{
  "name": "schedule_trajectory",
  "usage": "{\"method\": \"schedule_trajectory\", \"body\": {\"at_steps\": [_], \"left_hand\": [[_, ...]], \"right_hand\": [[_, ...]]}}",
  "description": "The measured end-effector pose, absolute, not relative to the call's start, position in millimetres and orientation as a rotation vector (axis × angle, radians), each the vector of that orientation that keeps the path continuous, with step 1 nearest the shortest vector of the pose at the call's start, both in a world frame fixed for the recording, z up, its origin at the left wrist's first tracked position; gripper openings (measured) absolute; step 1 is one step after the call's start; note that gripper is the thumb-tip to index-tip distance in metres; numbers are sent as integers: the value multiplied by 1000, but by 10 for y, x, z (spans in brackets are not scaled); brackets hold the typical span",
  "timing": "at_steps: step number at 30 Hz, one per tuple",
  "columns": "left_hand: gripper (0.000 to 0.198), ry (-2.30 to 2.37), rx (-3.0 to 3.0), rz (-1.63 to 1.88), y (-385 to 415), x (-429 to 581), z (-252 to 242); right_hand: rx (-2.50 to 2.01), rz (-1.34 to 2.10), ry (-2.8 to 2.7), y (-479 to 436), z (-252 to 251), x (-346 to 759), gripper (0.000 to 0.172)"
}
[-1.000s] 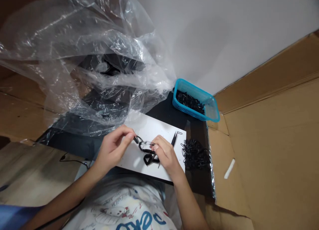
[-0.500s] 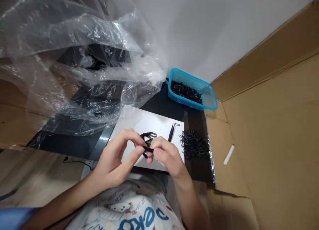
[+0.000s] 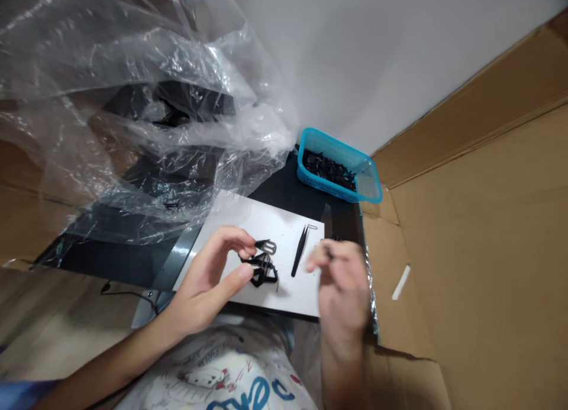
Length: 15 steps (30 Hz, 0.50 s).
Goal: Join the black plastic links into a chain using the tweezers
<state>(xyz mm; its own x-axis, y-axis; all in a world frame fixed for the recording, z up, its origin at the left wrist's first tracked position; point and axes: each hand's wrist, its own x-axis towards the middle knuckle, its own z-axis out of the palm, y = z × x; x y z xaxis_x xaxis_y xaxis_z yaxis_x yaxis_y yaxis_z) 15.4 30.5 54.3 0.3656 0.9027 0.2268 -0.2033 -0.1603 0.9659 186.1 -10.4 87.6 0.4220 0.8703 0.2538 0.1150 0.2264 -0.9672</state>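
My left hand (image 3: pixel 215 274) hovers over the left part of a white board (image 3: pixel 261 215), thumb and fingers apart with nothing visibly gripped. Just beyond its fingertips lie black straps with a buckle-like slider (image 3: pixel 265 274) in a small heap. My right hand (image 3: pixel 341 280) is blurred above the board's right edge, fingers drawn together around a small dark bit that I cannot make out. It covers most of the pile of black wire loops. Black tweezers (image 3: pixel 299 251) rest on the board between my hands, with a single wire loop (image 3: pixel 312 227) by their tip.
A blue plastic basket (image 3: pixel 375 185) holding small black pieces stands at the back right, against the wall. Clear plastic sheeting (image 3: pixel 186 55) drapes over the left side. Cardboard (image 3: pixel 479 220) walls the right side, with a white strip (image 3: pixel 401 282) on it.
My hands have parted from the black strap piece that both were pinching. The right has swung right over the pile of wire loops; the left has opened and stays by the straps.
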Motion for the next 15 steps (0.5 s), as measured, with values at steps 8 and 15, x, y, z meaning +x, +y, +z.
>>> {"method": "schedule_trajectory", "body": {"at_steps": [8,15], "left_hand": [[19,893,1498,1182,447,46,342],[17,1274,1529,1337,312,-267,140]], "right_hand": [[-1475,-511,-905,336,1627,2964,16],[-1685,-208,-851,-279,533,3190,19]]}}
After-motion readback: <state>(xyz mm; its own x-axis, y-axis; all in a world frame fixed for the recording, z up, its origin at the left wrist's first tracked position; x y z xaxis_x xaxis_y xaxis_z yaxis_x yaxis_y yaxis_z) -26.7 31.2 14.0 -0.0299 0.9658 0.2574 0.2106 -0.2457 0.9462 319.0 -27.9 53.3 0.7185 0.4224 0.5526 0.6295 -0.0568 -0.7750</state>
